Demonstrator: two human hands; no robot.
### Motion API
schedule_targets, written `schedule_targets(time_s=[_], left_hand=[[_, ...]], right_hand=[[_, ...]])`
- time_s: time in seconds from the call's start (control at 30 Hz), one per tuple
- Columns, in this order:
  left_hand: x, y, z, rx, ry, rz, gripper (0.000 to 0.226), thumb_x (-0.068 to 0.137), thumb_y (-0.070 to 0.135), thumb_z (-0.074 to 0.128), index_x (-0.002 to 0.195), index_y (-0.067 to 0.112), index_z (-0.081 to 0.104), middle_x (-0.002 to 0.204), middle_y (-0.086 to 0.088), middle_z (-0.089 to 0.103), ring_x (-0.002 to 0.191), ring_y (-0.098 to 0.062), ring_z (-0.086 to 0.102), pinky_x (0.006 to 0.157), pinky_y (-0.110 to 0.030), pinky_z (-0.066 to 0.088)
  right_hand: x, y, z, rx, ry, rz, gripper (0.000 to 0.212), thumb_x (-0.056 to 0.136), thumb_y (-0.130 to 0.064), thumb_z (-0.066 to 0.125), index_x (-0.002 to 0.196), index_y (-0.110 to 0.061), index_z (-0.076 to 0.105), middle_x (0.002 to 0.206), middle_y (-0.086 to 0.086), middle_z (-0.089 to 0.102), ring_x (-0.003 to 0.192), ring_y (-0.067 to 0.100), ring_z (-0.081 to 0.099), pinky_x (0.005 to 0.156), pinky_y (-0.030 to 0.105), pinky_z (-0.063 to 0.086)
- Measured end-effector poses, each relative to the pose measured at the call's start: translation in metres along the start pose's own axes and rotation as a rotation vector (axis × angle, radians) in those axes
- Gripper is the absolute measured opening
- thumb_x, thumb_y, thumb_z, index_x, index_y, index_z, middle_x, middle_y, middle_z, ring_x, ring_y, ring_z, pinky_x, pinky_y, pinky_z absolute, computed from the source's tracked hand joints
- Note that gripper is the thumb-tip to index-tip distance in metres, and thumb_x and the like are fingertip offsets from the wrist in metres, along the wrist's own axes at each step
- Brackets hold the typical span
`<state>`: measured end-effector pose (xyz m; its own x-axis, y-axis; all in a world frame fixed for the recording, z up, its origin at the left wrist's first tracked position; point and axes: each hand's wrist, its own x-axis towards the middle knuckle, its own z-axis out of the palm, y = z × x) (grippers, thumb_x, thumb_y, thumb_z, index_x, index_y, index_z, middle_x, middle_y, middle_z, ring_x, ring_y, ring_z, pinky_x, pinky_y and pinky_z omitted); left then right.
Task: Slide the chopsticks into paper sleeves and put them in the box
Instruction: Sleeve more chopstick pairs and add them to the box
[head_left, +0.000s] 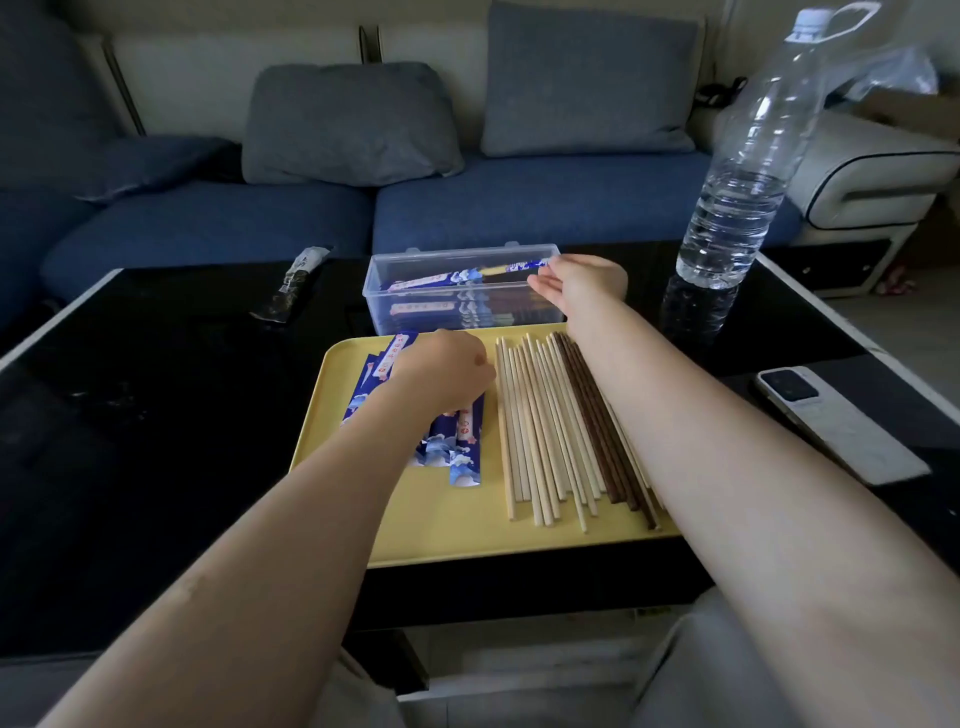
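A yellow tray (467, 530) lies on the black table (156, 441). Blue patterned paper sleeves (457, 447) are piled on its left half. My left hand (447, 374) rests on that pile, fingers curled down around a sleeve. Bare chopsticks, several pale ones (535, 431) and a few dark brown ones (597, 415), lie in a row on the tray's right half. Behind the tray stands the clear plastic box (379, 306). A sleeved pair (457, 278) lies tilted in it, above others. My right hand (576, 283) hovers over the box's right end, fingers straight, holding nothing.
A large water bottle (737, 208) stands right of the box. A white phone (831, 415) lies near the table's right edge. A dark wrapper (296, 286) sits at the back left. A blue sofa with cushions is behind the table.
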<state>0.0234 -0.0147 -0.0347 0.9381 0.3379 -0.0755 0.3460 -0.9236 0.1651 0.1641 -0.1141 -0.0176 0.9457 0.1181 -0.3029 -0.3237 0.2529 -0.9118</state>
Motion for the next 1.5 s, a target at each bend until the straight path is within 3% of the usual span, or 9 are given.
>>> schedule_targets(time_s=[0.23,0.37,0.57,0.73,0.93,1.1,1.23,1.37,1.5], left_hand=[[-0.001,-0.008,0.002,0.043,0.008,-0.043,0.027,0.100,0.035,0.048,0.115,0.020,0.065,0.104,-0.001,0.067,0.089,-0.018,0.063,0.072,-0.030,0.053],[0.000,-0.012,0.007,0.102,-0.043,-0.078,0.020,0.098,0.034,0.054,0.108,0.018,0.060,0.092,0.000,0.060,0.087,-0.019,0.060,0.072,-0.031,0.050],[-0.004,-0.014,0.010,0.148,-0.103,-0.098,0.010,0.096,0.019,0.054,0.089,0.015,0.049,0.073,0.000,0.047,0.080,-0.022,0.053,0.073,-0.033,0.048],[-0.012,-0.009,0.008,0.114,-0.158,-0.120,0.018,0.093,0.015,0.058,0.076,0.013,0.051,0.071,-0.002,0.053,0.081,-0.023,0.058,0.085,-0.038,0.055],[-0.028,-0.004,-0.001,0.048,-0.179,-0.114,0.018,0.098,0.010,0.050,0.101,0.004,0.066,0.091,-0.010,0.069,0.090,-0.026,0.067,0.087,-0.035,0.057],[-0.034,-0.004,-0.005,0.018,-0.199,-0.121,0.028,0.097,0.006,0.044,0.090,0.003,0.070,0.087,-0.010,0.076,0.071,-0.021,0.067,0.079,-0.033,0.059],[-0.037,-0.002,-0.005,0.055,-0.129,-0.108,0.024,0.101,0.010,0.044,0.109,0.003,0.066,0.102,-0.012,0.072,0.095,-0.026,0.069,0.087,-0.035,0.058],[-0.034,-0.005,0.000,-0.021,-0.043,-0.119,0.024,0.099,0.017,0.053,0.120,0.006,0.057,0.103,-0.011,0.064,0.090,-0.023,0.061,0.078,-0.032,0.053],[-0.031,-0.004,0.008,-0.095,0.212,0.029,0.066,0.086,0.028,0.072,0.142,0.024,0.037,0.140,-0.009,0.044,0.124,-0.028,0.047,0.093,-0.041,0.047]], right_hand=[[0.000,0.001,-0.007,-0.563,-0.026,-0.133,0.039,0.096,-0.006,0.062,0.134,-0.014,0.057,0.100,0.010,0.070,0.067,0.013,0.067,0.062,0.021,0.059],[-0.031,0.014,-0.011,-1.079,-0.359,-0.181,0.015,0.097,-0.019,0.062,0.110,-0.012,0.066,0.091,0.006,0.070,0.067,0.012,0.066,0.057,0.023,0.053],[-0.074,0.046,0.009,-1.764,-0.761,0.069,0.028,0.093,-0.040,0.066,0.096,-0.013,0.061,0.073,0.000,0.059,0.050,0.013,0.048,0.049,0.023,0.039],[-0.094,0.052,0.010,-1.680,-0.787,0.022,0.032,0.099,-0.023,0.057,0.068,-0.019,0.049,0.063,-0.002,0.043,0.048,0.011,0.033,0.042,0.017,0.029],[-0.092,0.062,0.006,-1.562,-0.667,0.184,0.024,0.099,-0.027,0.057,0.079,-0.017,0.048,0.066,-0.005,0.044,0.051,0.008,0.035,0.049,0.018,0.030],[-0.094,0.061,0.001,-1.390,-0.608,0.132,0.022,0.099,-0.023,0.059,0.080,-0.014,0.055,0.064,-0.003,0.053,0.046,0.009,0.041,0.045,0.019,0.033],[-0.093,0.053,-0.008,-1.295,-0.571,0.074,0.016,0.097,-0.018,0.064,0.084,-0.009,0.062,0.066,0.002,0.063,0.043,0.009,0.055,0.044,0.019,0.040],[-0.086,0.043,-0.019,-1.197,-0.538,0.028,0.010,0.097,-0.011,0.060,0.102,-0.005,0.065,0.081,0.010,0.072,0.058,0.016,0.066,0.053,0.024,0.049],[-0.075,0.025,-0.035,-1.077,-0.527,-0.002,0.020,0.098,-0.011,0.052,0.115,-0.006,0.060,0.098,0.015,0.072,0.080,0.025,0.074,0.070,0.036,0.062]])
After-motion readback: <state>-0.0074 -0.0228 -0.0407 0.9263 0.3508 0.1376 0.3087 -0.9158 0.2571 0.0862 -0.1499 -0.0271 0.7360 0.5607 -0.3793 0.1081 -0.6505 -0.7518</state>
